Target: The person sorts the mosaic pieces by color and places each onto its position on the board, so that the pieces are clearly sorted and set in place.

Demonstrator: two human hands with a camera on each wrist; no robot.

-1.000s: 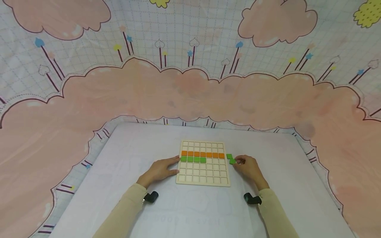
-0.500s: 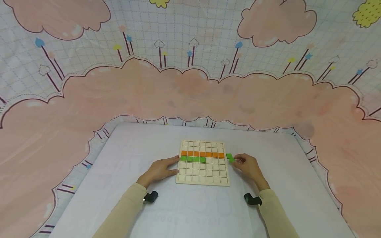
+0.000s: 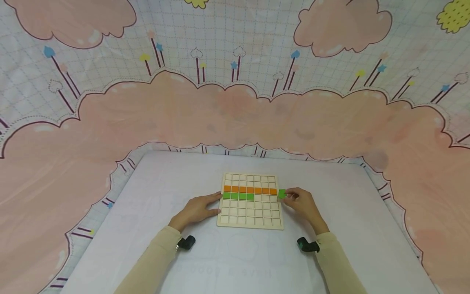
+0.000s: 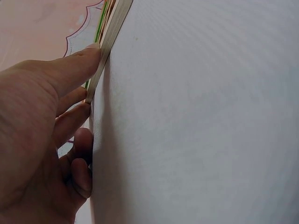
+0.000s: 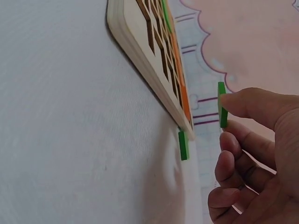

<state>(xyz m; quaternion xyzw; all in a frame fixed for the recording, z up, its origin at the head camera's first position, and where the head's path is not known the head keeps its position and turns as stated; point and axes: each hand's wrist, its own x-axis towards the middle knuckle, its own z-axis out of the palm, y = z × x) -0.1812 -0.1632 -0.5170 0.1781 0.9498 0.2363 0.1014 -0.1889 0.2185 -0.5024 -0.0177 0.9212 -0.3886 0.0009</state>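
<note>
A square wooden grid board (image 3: 249,227) lies on the white table. Orange tiles (image 3: 250,190) fill one row across it, and several green tiles (image 3: 238,196) sit in the left part of the row below. My left hand (image 3: 196,209) rests at the board's left edge, fingertips and thumb touching its side. Between thumb and index finger, my right hand (image 3: 302,204) pinches a green tile (image 5: 224,120), raised above the table in the right wrist view. A second loose green tile (image 5: 183,145) lies on the table by the board's right edge.
White cloth covers the table (image 3: 205,261), with faint lettering near its front. Behind and around it hangs a patterned curtain (image 3: 235,118) with clouds. Black wrist cameras (image 3: 187,243) are strapped at both sleeves.
My right hand has picked up the nearer green tile and moved slightly left and away, so it now overlaps the other loose tile in the head view. The left hand stays still.
</note>
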